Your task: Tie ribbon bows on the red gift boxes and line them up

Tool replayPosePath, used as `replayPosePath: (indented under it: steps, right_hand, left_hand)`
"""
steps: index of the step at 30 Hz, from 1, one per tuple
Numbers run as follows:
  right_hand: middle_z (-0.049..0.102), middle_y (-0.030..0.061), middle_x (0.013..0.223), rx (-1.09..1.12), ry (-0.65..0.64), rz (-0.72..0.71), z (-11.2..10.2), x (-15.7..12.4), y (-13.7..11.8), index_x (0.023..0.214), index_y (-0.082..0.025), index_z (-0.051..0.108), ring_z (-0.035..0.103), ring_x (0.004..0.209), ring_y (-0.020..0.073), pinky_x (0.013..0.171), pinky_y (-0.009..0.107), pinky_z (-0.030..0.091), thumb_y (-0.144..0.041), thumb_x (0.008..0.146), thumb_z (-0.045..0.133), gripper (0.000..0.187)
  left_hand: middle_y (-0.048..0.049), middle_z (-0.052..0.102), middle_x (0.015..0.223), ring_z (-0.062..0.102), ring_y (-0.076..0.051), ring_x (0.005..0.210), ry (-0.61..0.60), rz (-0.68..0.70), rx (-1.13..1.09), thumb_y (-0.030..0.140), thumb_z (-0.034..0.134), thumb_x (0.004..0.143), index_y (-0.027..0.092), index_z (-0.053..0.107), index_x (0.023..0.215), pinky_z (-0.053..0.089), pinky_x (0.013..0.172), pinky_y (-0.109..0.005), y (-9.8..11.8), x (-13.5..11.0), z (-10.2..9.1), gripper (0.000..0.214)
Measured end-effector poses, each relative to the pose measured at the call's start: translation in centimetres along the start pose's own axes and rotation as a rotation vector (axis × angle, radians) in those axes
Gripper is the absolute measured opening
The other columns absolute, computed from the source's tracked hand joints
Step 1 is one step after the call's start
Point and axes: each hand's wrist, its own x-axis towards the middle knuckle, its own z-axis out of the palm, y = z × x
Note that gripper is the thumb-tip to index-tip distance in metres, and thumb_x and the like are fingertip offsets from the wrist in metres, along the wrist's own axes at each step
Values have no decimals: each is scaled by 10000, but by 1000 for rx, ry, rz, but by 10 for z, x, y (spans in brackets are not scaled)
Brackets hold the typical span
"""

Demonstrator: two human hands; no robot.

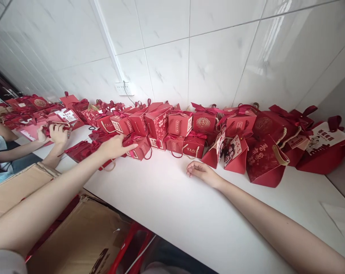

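Observation:
My left hand point(113, 147) reaches out over the white counter point(172, 205), its fingers stretched flat and touching a small red gift box point(139, 147) with a ribbon bow. My right hand point(202, 172) rests on the counter with its fingers loosely curled and nothing in them, just in front of a red gift box point(193, 145) with a cord handle. A long row of red gift boxes and bags point(203, 125) stands against the tiled wall.
At the left, another person's hands point(54, 133) hold a red box with ribbon. Larger red bags point(265, 161) stand at the right. Cardboard cartons point(81, 236) lie below the counter's front edge. A wall socket point(123, 88) sits above the row.

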Motion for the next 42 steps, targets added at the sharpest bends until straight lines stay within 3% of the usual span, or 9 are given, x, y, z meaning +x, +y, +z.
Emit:
replayPosePath:
  steps: [5,9,13,18,22,26,28,32,42]
  right_hand:
    - [685,51,826,9,-11,-5,-2,2,-2,883,-182,605,634,727,185,810,403,507,-622,805,678,453]
    - [689,56,817,2,8,-9,-1,4,0,867,-182,600,641,707,188,786,401,515,-626,803,678,456]
    - [656,44,888,-25,124,-33,4,1,-1,940,-192,567,632,669,169,763,387,520,-629,853,616,447]
    - [608,67,1125,-110,310,-105,12,-12,-12,1106,-237,514,624,826,184,878,399,492,-566,977,455,358]
    - [569,101,1216,-258,286,-305,14,-23,-20,1212,-252,486,608,925,225,857,407,501,-571,994,402,395]
    - [563,132,1183,-357,196,-513,18,-28,-22,1285,-244,482,599,879,249,784,428,522,-717,916,413,604]
    - [600,122,1120,-430,204,-547,21,-29,-24,1232,-249,526,605,869,249,769,419,528,-632,919,519,494]
    - [648,55,847,-495,297,-492,28,-29,-28,948,-256,595,616,761,216,695,366,512,-321,977,545,87]
    - [621,37,738,-342,419,-411,29,-31,-41,787,-235,608,584,697,199,671,347,464,-344,1006,494,270]
  left_hand:
    - [-261,465,1461,465,-407,1354,-9,3,-51,778,503,757,58,283,1503,433,1046,-475,-5,22,38,1060]
    - [-232,373,1549,416,-364,1410,-170,204,-143,721,654,679,63,238,1533,377,1130,-390,8,3,28,1156]
    - [-145,318,1605,401,-328,1432,-381,386,-284,690,677,707,223,152,1581,430,1081,-367,48,-34,10,1122]
    - [-78,561,1410,540,-254,1293,-326,452,-462,524,434,940,259,500,1358,429,1075,-395,85,-48,7,499]
    - [-71,573,1354,530,-240,1270,-329,622,-564,385,478,925,217,590,1029,450,1046,-398,89,-45,17,227]
    - [-92,533,1390,486,-258,1322,-379,646,-628,411,579,886,202,560,922,422,1076,-432,87,-49,30,212]
    - [-96,550,1365,488,-265,1320,-402,661,-640,412,638,849,198,545,877,404,1093,-438,87,-50,36,236]
    - [-93,589,1299,539,-256,1259,-470,695,-712,430,671,829,189,553,813,427,1069,-397,87,-48,44,268]
    - [-88,604,1304,597,-262,1173,-507,559,-880,493,611,876,172,628,733,445,1062,-423,87,-45,40,352]
